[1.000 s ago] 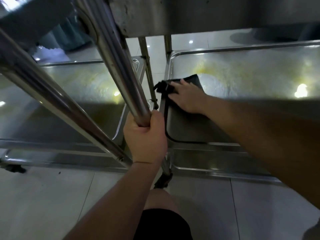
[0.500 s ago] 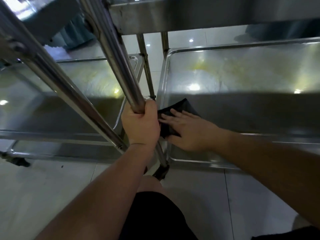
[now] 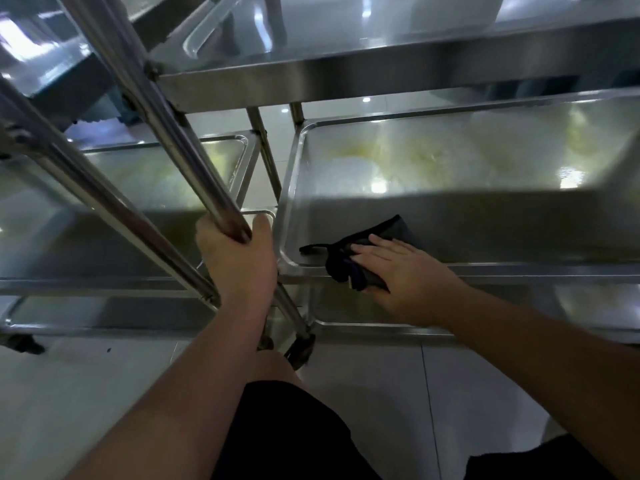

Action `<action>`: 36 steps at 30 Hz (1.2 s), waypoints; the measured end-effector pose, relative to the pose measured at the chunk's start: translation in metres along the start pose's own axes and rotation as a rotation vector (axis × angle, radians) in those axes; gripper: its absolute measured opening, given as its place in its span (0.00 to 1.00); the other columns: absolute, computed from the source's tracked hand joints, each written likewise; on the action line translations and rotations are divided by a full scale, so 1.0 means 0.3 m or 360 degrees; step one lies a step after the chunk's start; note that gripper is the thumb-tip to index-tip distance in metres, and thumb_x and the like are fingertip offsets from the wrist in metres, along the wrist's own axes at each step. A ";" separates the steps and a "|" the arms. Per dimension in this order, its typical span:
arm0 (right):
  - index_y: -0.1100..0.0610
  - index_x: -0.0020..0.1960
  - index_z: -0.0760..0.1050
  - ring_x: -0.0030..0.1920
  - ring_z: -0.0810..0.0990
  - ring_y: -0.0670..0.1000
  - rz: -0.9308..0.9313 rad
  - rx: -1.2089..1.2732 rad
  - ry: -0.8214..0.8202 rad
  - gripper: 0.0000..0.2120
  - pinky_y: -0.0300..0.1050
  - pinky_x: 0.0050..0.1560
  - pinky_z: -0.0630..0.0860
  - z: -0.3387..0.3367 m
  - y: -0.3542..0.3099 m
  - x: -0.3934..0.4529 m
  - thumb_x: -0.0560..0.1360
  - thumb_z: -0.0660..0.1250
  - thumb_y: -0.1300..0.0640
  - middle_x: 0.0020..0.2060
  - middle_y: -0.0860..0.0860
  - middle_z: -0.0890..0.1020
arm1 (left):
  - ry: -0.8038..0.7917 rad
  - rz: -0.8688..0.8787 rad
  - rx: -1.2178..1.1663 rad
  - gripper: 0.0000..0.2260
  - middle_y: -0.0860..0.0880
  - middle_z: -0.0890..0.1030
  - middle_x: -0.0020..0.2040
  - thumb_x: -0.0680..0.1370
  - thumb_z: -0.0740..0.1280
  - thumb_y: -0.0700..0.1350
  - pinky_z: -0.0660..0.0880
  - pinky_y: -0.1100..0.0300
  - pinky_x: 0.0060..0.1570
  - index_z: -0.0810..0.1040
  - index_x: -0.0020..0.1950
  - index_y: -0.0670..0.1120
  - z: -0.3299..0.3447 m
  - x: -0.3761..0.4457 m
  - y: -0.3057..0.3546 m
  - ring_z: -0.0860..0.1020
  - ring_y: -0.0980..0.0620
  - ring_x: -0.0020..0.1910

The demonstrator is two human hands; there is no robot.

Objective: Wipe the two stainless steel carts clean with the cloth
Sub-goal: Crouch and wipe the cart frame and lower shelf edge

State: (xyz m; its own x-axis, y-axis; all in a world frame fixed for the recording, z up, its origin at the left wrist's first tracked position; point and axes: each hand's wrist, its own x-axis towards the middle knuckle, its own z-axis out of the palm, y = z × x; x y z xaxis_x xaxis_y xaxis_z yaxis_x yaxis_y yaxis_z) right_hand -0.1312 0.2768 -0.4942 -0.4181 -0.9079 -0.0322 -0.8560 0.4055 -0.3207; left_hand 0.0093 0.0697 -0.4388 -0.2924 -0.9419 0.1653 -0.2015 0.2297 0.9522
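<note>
Dark cloth (image 3: 372, 252), centre frame: soft, light, likely bunches; best pressed flat. Right hand (image 3: 412, 271) spread on it; left hand (image 3: 239, 258) grips a pole (image 3: 194, 161).

Your dark cloth (image 3: 374, 252) lies bunched on the near-left corner of the right cart's middle shelf (image 3: 450, 220), spilling over its front rim. The left cart (image 3: 121, 209) stands just beside it, both steel shelves showing yellowish smears.

We are looking at a dim, greyish scene in which bright ceiling-light spots are glaring off the steel shelf (image 3: 450, 168), while a broad shadow is darkening its near half. Wide-angle distortion is bending the tubes (image 3: 145, 109) at upper left, and motion blur is softening them.
</note>
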 end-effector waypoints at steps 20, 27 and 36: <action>0.39 0.78 0.61 0.82 0.52 0.45 0.0494 -0.0086 0.0207 0.27 0.48 0.80 0.51 -0.144 0.548 -0.589 0.81 0.62 0.41 0.80 0.39 0.62 | -0.1027 0.1059 0.0845 0.19 0.53 0.73 0.60 0.73 0.73 0.46 0.74 0.49 0.61 0.75 0.63 0.50 0.374 -0.562 -0.022 0.74 0.52 0.58; 0.40 0.79 0.62 0.82 0.50 0.43 0.0743 -0.0068 0.0187 0.27 0.47 0.81 0.47 -0.226 0.738 -0.787 0.81 0.56 0.37 0.80 0.37 0.60 | -0.1537 0.1420 0.1038 0.36 0.53 0.53 0.86 0.79 0.63 0.51 0.38 0.59 0.79 0.54 0.86 0.51 0.578 -0.744 0.045 0.48 0.53 0.85; 0.40 0.80 0.59 0.77 0.44 0.33 0.1001 -0.0003 0.0202 0.33 0.41 0.77 0.38 -0.301 0.920 -0.979 0.76 0.48 0.36 0.80 0.35 0.57 | -0.1656 0.1637 0.1056 0.38 0.52 0.48 0.87 0.80 0.60 0.51 0.31 0.60 0.77 0.47 0.87 0.50 0.767 -0.924 0.109 0.43 0.54 0.85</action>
State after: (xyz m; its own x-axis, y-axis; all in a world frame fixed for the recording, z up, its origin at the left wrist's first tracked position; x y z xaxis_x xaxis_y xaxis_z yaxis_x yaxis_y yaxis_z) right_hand -0.2721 0.6649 -0.4878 -0.8733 -0.4765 -0.1012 -0.4356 0.8569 -0.2757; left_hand -0.1312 0.3948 -0.5125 -0.9755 0.1760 0.1322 0.2032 0.9511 0.2325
